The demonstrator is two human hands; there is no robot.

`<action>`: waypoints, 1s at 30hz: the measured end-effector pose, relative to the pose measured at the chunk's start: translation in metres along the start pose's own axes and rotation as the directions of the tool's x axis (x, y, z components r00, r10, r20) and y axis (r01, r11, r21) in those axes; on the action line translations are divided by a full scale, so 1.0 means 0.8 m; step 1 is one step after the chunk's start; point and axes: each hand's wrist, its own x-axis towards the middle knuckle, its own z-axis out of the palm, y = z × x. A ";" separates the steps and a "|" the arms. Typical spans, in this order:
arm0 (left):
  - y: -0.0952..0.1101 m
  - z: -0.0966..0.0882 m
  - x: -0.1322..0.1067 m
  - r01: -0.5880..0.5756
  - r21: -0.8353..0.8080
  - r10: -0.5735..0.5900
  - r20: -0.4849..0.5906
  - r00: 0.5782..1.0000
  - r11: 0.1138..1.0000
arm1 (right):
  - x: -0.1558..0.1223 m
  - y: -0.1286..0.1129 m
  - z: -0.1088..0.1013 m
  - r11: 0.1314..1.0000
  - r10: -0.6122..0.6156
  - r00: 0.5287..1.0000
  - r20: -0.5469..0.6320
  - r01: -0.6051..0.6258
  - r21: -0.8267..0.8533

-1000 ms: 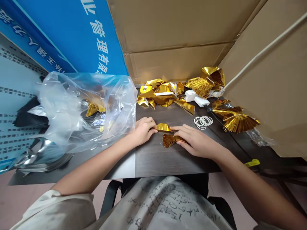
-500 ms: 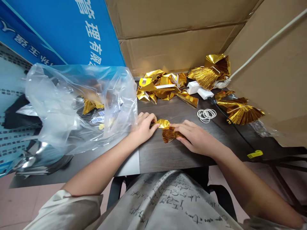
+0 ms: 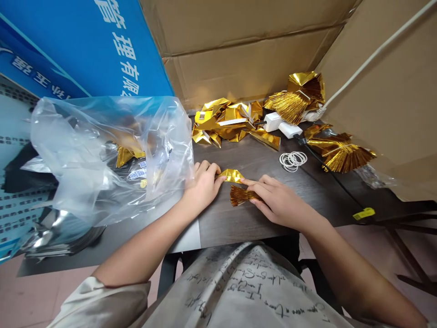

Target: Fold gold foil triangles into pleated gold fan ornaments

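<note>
My left hand [image 3: 204, 181] pinches the left end of a small folded piece of shiny gold foil paper [image 3: 232, 176] just above the table. The right end of that piece meets the fingertips of my right hand [image 3: 276, 197]. Below it, a pleated gold foil fan [image 3: 241, 195] is gripped between the right thumb and fingers, its spread end pointing left. Part of the fan is hidden under the fingers. A little beyond my right hand lies a small heap of white rubber bands [image 3: 292, 161].
A clear plastic bag [image 3: 102, 191] stands at left. Folded gold pieces [image 3: 221, 130] lie at the back by white power adapters [image 3: 290, 130]. Banded gold fans [image 3: 344, 152] sit at right, near a black cable [image 3: 336, 182]. Cardboard [image 3: 252, 68] walls the back.
The folded gold piece and the pleated fan have come apart slightly, so more of the folded piece shows. The right hand has shifted a little toward me. The camera view has moved slightly.
</note>
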 end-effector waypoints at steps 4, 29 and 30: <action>0.011 -0.001 -0.003 0.064 0.084 -0.065 0.004 0.998 0.994 | 0.000 0.000 0.003 0.999 0.024 1.000 0.003 -0.024 0.033; -0.018 0.013 0.012 -0.267 -0.537 0.292 -0.041 0.956 0.800 | 0.020 0.000 0.023 0.992 0.015 1.000 -0.006 -0.014 0.124; -0.019 0.013 0.012 -0.278 -0.532 0.303 -0.041 0.952 0.800 | 0.020 0.000 0.024 0.992 0.013 1.000 -0.016 -0.011 0.122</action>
